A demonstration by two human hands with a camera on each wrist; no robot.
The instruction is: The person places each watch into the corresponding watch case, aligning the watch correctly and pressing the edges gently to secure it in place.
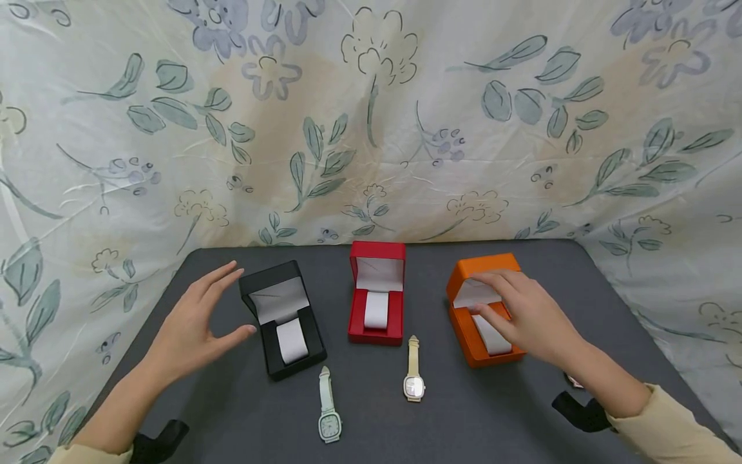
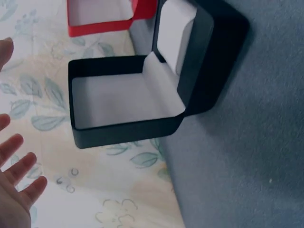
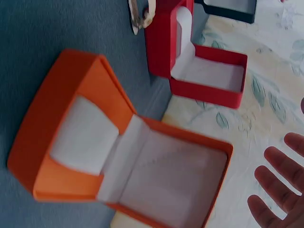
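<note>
Three watch boxes stand with lids up, each with a white cushion inside: a black box [image 1: 294, 341], a red box [image 1: 377, 296] and an orange box [image 1: 481, 322]. My left hand [image 1: 197, 322] is held just left of the black box, thumb and fingers spread, holding nothing. Over the orange box hovers my right hand [image 1: 522, 309], its fingers loosely bent and apart from the box in the right wrist view. In front of the boxes lie a pale green watch [image 1: 329, 412] and a cream-strapped watch [image 1: 414, 377], both face up.
The boxes and watches are on a dark grey table [image 1: 371, 425]. Behind it hangs a floral cloth [image 1: 371, 180], which also runs along both sides. A small object [image 1: 574, 380], partly hidden by my right forearm, lies at the right.
</note>
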